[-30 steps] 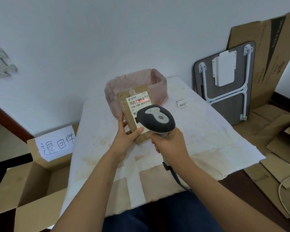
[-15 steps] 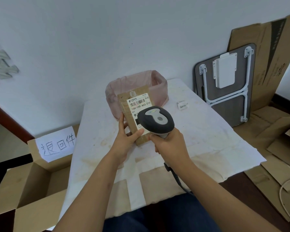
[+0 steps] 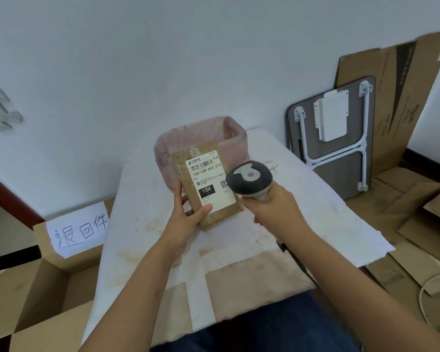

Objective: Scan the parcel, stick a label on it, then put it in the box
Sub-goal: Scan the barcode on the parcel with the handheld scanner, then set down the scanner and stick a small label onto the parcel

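A flat brown parcel (image 3: 206, 184) with a white shipping label stands tilted above the table, gripped at its lower left corner by my left hand (image 3: 188, 219). My right hand (image 3: 272, 205) holds a grey handheld scanner (image 3: 249, 179) just right of the parcel, its head level with the label's right edge. No red scan line shows on the label. An open cardboard box (image 3: 40, 295) with a handwritten paper sign (image 3: 78, 231) sits on the floor at the lower left. A small white label (image 3: 272, 166) lies on the table, mostly hidden behind the scanner.
A pink-lined bin (image 3: 235, 141) stands on the white-covered table (image 3: 315, 219) behind the parcel. A folded small table (image 3: 338, 153) and flattened cardboard sheets (image 3: 396, 97) lean on the wall at the right. More cardboard (image 3: 417, 224) covers the floor there.
The red scan line on the parcel's barcode went out. My right hand moved the scanner to the right, uncovering the label. The parcel stayed in my left hand.
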`<act>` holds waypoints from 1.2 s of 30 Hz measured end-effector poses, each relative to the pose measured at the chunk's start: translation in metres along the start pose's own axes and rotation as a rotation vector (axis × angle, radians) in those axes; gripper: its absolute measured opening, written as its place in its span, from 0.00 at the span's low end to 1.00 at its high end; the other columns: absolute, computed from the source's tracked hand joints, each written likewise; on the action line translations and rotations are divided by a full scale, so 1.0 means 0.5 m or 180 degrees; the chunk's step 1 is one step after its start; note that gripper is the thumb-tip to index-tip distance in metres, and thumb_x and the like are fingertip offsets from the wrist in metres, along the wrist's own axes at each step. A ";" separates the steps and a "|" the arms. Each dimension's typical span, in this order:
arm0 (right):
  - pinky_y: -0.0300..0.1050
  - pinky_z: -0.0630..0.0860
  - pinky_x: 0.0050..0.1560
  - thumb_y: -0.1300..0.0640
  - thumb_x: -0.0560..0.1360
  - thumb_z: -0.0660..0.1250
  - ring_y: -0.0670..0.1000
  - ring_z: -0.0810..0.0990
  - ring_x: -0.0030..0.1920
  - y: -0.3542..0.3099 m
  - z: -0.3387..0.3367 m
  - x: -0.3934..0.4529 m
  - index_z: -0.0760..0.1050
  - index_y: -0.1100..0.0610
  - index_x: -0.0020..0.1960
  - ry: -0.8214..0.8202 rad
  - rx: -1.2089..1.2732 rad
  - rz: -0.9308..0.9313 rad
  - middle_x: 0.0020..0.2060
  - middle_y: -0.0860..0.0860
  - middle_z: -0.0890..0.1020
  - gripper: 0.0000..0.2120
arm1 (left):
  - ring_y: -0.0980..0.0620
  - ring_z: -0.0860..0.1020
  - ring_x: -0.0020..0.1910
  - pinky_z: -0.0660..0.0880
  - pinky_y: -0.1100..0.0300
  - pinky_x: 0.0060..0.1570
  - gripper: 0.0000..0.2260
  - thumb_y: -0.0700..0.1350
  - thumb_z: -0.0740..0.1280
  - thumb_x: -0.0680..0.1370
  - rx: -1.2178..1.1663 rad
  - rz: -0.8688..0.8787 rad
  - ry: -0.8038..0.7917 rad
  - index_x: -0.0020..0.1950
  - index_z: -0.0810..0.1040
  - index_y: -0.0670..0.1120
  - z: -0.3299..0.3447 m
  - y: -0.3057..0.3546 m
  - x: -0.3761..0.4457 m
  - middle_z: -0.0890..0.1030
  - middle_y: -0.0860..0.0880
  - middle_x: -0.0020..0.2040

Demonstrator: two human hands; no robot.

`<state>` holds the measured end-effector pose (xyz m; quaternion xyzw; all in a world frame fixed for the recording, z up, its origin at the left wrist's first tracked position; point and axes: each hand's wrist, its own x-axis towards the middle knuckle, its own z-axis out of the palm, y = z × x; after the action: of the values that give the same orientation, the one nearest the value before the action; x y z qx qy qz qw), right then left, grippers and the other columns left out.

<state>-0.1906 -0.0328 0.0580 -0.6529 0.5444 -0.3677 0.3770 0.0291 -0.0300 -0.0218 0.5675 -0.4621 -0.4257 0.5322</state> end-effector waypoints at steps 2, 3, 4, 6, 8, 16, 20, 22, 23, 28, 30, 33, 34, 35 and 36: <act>0.47 0.75 0.39 0.49 0.72 0.68 0.56 0.81 0.41 0.012 -0.033 0.031 0.70 0.57 0.54 0.0065 -0.0657 -0.0030 0.41 0.54 0.81 0.16 | 0.62 0.81 0.54 0.76 0.50 0.62 0.44 0.45 0.75 0.73 0.0022 -0.0011 -0.0022 0.76 0.50 0.68 -0.001 0.000 0.001 0.69 0.56 0.70; 0.47 0.72 0.37 0.50 0.73 0.67 0.56 0.79 0.41 0.022 -0.043 0.045 0.68 0.58 0.54 0.0066 -0.0992 -0.0035 0.42 0.54 0.79 0.17 | 0.62 0.81 0.54 0.76 0.51 0.62 0.44 0.45 0.75 0.73 0.0039 -0.0016 -0.0031 0.76 0.50 0.68 -0.001 0.001 0.001 0.69 0.56 0.70; 0.46 0.70 0.34 0.51 0.73 0.66 0.55 0.77 0.39 0.035 -0.049 0.057 0.66 0.58 0.53 0.0064 -0.1237 -0.0053 0.43 0.55 0.78 0.15 | 0.63 0.81 0.55 0.76 0.52 0.61 0.44 0.46 0.75 0.73 0.0055 -0.0028 -0.0028 0.76 0.49 0.68 0.000 0.001 0.001 0.69 0.56 0.71; 0.47 0.71 0.36 0.55 0.74 0.65 0.56 0.77 0.41 0.065 -0.049 0.076 0.65 0.60 0.54 0.0023 -0.1561 -0.0058 0.46 0.56 0.77 0.14 | 0.64 0.80 0.55 0.75 0.53 0.62 0.44 0.46 0.75 0.73 0.0056 -0.0059 -0.0017 0.76 0.49 0.68 0.001 0.001 0.002 0.68 0.56 0.71; 0.49 0.72 0.43 0.57 0.73 0.64 0.60 0.77 0.49 0.097 -0.040 0.088 0.66 0.61 0.57 -0.0162 -0.1859 -0.0021 0.52 0.58 0.76 0.15 | 0.66 0.80 0.54 0.75 0.52 0.62 0.45 0.45 0.75 0.73 0.0047 -0.0076 -0.0018 0.76 0.48 0.67 0.001 0.003 0.001 0.68 0.55 0.72; 0.47 0.66 0.43 0.56 0.74 0.66 0.60 0.76 0.53 0.169 -0.015 0.087 0.66 0.61 0.60 -0.0559 -0.2475 -0.0051 0.58 0.57 0.71 0.18 | 0.69 0.80 0.50 0.74 0.54 0.60 0.45 0.44 0.74 0.74 0.0114 -0.0150 -0.0006 0.77 0.46 0.65 0.003 0.013 -0.004 0.66 0.54 0.72; 0.47 0.65 0.42 0.56 0.74 0.66 0.60 0.76 0.52 0.187 -0.011 0.076 0.66 0.61 0.60 -0.0488 -0.2503 -0.0111 0.57 0.57 0.71 0.18 | 0.58 0.79 0.58 0.74 0.48 0.64 0.46 0.46 0.76 0.72 0.0140 -0.0254 0.0058 0.77 0.48 0.66 0.002 0.018 -0.007 0.70 0.54 0.70; 0.46 0.66 0.43 0.56 0.74 0.66 0.59 0.75 0.52 0.193 -0.009 0.074 0.67 0.60 0.60 -0.0444 -0.2515 -0.0125 0.57 0.56 0.72 0.18 | 0.52 0.79 0.61 0.75 0.45 0.63 0.47 0.48 0.78 0.69 0.0162 -0.0333 0.0139 0.76 0.50 0.66 0.001 0.022 -0.013 0.72 0.54 0.68; 0.46 0.66 0.44 0.55 0.74 0.66 0.58 0.75 0.54 0.196 -0.008 0.074 0.67 0.59 0.61 -0.0426 -0.2558 -0.0132 0.57 0.56 0.73 0.18 | 0.51 0.79 0.60 0.76 0.44 0.62 0.47 0.48 0.78 0.69 0.0148 -0.0367 0.0160 0.76 0.51 0.66 0.001 0.024 -0.017 0.73 0.54 0.68; 0.51 0.69 0.53 0.50 0.72 0.67 0.59 0.73 0.61 0.189 -0.004 0.069 0.64 0.58 0.67 -0.0495 -0.2594 0.0051 0.62 0.55 0.72 0.27 | 0.53 0.83 0.52 0.81 0.54 0.50 0.44 0.45 0.76 0.73 0.0103 -0.0611 0.0171 0.77 0.51 0.63 0.007 0.038 -0.040 0.76 0.52 0.64; 0.53 0.69 0.58 0.45 0.71 0.69 0.59 0.72 0.63 0.184 -0.009 0.065 0.62 0.58 0.69 -0.0615 -0.2531 0.0122 0.63 0.55 0.71 0.33 | 0.53 0.84 0.51 0.82 0.54 0.48 0.41 0.47 0.75 0.73 0.0156 -0.0741 0.0107 0.77 0.53 0.62 0.003 0.047 -0.050 0.79 0.51 0.62; 0.54 0.70 0.61 0.38 0.69 0.70 0.58 0.71 0.65 0.185 -0.022 0.060 0.59 0.57 0.72 -0.0728 -0.2528 0.0191 0.67 0.54 0.70 0.41 | 0.46 0.84 0.52 0.81 0.46 0.52 0.37 0.51 0.75 0.73 0.0291 -0.1013 -0.0090 0.76 0.57 0.60 -0.002 0.059 -0.062 0.83 0.48 0.59; 0.54 0.70 0.61 0.36 0.68 0.70 0.58 0.71 0.66 0.185 -0.027 0.058 0.58 0.57 0.73 -0.0751 -0.2525 0.0196 0.68 0.54 0.69 0.43 | 0.45 0.85 0.51 0.81 0.45 0.52 0.36 0.52 0.74 0.73 0.0326 -0.1099 -0.0158 0.75 0.57 0.59 -0.001 0.064 -0.069 0.84 0.48 0.57; 0.55 0.70 0.61 0.34 0.67 0.69 0.58 0.71 0.66 0.184 -0.030 0.055 0.57 0.57 0.74 -0.0766 -0.2506 0.0215 0.69 0.54 0.68 0.45 | 0.45 0.85 0.50 0.81 0.45 0.52 0.36 0.53 0.74 0.73 0.0345 -0.1191 -0.0223 0.75 0.58 0.57 0.001 0.066 -0.077 0.84 0.47 0.57; 0.55 0.70 0.62 0.31 0.67 0.68 0.59 0.71 0.67 0.180 -0.033 0.051 0.57 0.57 0.74 -0.0757 -0.2470 0.0234 0.70 0.54 0.68 0.47 | 0.44 0.85 0.49 0.81 0.44 0.52 0.35 0.54 0.74 0.73 0.0334 -0.1289 -0.0275 0.75 0.59 0.56 0.004 0.068 -0.084 0.85 0.46 0.56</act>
<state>-0.2410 -0.0708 -0.0133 -0.7647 0.6183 -0.0431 0.1760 0.0157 0.0104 0.0117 0.6569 -0.3825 -0.5232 0.3852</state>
